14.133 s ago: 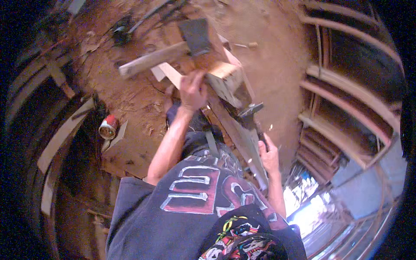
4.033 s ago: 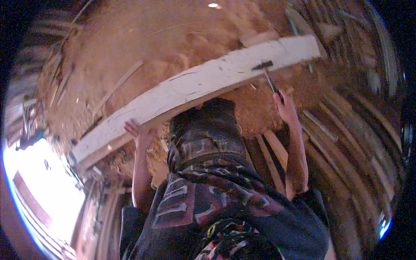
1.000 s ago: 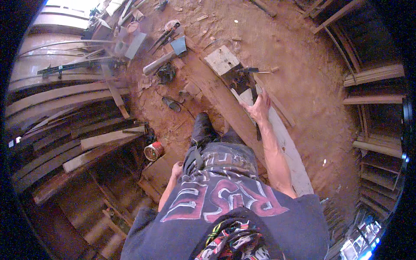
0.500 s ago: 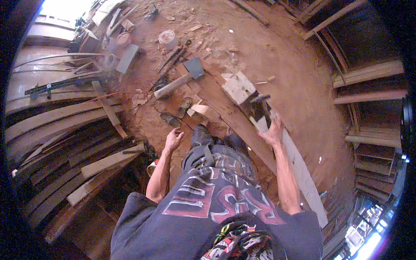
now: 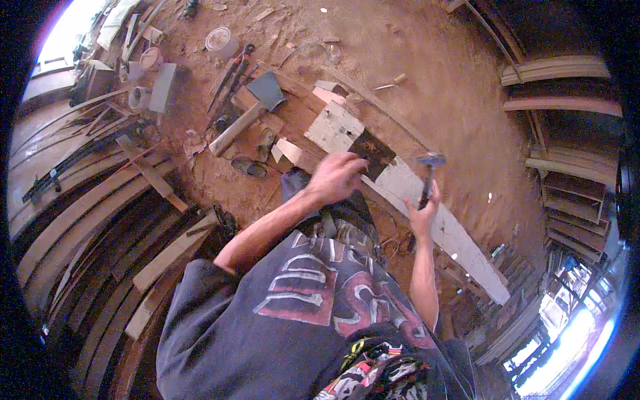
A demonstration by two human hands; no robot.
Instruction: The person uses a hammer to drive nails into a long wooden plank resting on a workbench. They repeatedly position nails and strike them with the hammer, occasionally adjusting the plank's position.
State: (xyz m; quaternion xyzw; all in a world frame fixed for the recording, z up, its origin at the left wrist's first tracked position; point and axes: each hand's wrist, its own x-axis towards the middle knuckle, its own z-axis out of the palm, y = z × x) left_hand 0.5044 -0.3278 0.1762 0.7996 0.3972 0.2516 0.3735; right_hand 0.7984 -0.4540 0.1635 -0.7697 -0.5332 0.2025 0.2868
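Note:
My right hand grips a hammer by its dark handle, with the metal head up, over a long pale board. Over the near edge of the work, my left hand has its fingers curled together. Anything between those fingertips is too small or blurred to make out. Just beyond the left hand is a pale wooden block with dark holes. A dark brown patch lies between the block and the board's pale surface.
A large tool with a flat grey head and thick wooden handle lies ahead left, near sandals and long-handled cutters. A thin wooden-handled tool rests on the ground. Stacked curved planks fill the left side.
My left hand has moved from beside my left leg up and right to the work. My right hand has raised the hammer off the work, its head now upward. The view has shifted.

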